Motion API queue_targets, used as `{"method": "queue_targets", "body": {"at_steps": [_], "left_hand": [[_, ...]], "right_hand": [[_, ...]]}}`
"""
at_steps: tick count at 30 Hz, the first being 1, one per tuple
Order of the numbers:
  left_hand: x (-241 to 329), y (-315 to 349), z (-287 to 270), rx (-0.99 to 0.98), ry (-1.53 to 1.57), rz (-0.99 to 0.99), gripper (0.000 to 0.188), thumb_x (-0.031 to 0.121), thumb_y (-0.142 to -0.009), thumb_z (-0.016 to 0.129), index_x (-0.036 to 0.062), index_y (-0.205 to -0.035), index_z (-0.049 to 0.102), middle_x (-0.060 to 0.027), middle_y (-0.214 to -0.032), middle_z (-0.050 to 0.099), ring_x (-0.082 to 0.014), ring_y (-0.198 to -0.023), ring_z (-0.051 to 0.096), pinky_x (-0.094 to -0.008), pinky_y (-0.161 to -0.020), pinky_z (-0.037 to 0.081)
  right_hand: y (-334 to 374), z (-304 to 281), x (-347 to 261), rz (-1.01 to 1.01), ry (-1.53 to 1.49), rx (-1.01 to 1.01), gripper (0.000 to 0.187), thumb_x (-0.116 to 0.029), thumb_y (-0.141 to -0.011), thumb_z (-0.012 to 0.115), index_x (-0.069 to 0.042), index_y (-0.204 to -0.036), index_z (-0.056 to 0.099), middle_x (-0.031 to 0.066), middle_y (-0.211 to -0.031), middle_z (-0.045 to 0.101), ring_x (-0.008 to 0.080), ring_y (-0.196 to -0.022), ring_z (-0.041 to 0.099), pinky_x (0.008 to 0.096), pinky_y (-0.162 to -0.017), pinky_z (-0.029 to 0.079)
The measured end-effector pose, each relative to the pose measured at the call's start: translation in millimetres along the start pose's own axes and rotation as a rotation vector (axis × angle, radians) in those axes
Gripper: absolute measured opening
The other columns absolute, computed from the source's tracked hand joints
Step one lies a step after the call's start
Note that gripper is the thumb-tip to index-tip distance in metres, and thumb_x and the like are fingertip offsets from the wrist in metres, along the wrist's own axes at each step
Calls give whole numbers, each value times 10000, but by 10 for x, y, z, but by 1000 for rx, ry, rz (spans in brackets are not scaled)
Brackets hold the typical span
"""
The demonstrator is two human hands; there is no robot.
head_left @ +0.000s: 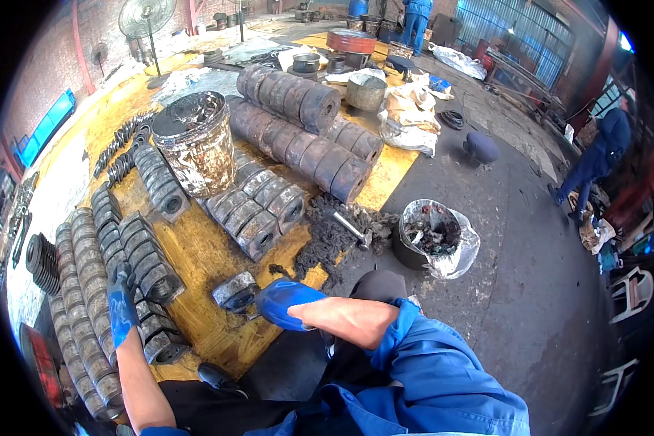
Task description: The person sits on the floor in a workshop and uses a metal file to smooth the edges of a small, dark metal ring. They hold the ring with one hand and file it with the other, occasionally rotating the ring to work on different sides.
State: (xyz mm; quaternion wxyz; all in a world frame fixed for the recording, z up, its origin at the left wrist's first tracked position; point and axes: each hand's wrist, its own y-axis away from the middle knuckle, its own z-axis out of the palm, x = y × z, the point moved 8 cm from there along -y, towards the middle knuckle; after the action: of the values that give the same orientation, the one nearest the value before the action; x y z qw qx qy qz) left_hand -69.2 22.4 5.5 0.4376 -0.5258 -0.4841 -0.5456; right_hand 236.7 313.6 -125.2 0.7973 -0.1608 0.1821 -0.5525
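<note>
My left hand (pixel 123 305), in a blue glove with dark, dirty fingers, reaches down between rows of dark metal blocks with round holes (pixel 149 265). Its fingertips blend into the blocks, so their grip is unclear. My right hand (pixel 287 301), also blue-gloved, is closed, with its back showing and its fingers turned under. Just left of it, a single metal block (pixel 236 292) with a round hole lies apart on the yellow floor sheet (pixel 211 254). What the right fingers hold, if anything, is hidden.
A grimy bucket (pixel 196 156) stands beyond the blocks, by thick stacked cylinders (pixel 298 145). A hammer (pixel 352 229) lies on dark fibrous waste (pixel 323 247). Right of it is a lined bucket (pixel 414 251). One person (pixel 596 156) is at the right, another (pixel 416 22) far back.
</note>
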Motion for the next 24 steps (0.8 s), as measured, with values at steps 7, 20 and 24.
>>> {"method": "queue_targets", "body": {"at_steps": [7,20,24], "left_hand": [[-193,-207,-165,-5,14,-14,463,247,-956,490,80,-1385,436,-119,-1295,554,-264,-1097,566,-390,-816,485],[-162,-202,-260,9,-6,-19,499,297,-923,580,63,-1351,476,-98,-1248,576,-230,-1034,572,-355,-811,487],[-216,-249,-309,-10,-9,-22,491,306,-919,597,56,-1331,499,-79,-1212,594,-207,-1008,579,-329,-802,490]], "right_hand": [[110,-267,-7,-27,-333,348,452,-195,-976,329,-108,-1409,427,58,-1390,498,158,-1329,397,315,-1141,239],[177,-51,181,-236,-1018,1005,463,-222,-948,321,-103,-1363,489,74,-1337,546,181,-1281,462,343,-1116,292],[152,106,215,-221,-1211,903,467,-226,-938,325,-107,-1355,499,73,-1328,552,195,-1273,473,346,-1116,293]]}}
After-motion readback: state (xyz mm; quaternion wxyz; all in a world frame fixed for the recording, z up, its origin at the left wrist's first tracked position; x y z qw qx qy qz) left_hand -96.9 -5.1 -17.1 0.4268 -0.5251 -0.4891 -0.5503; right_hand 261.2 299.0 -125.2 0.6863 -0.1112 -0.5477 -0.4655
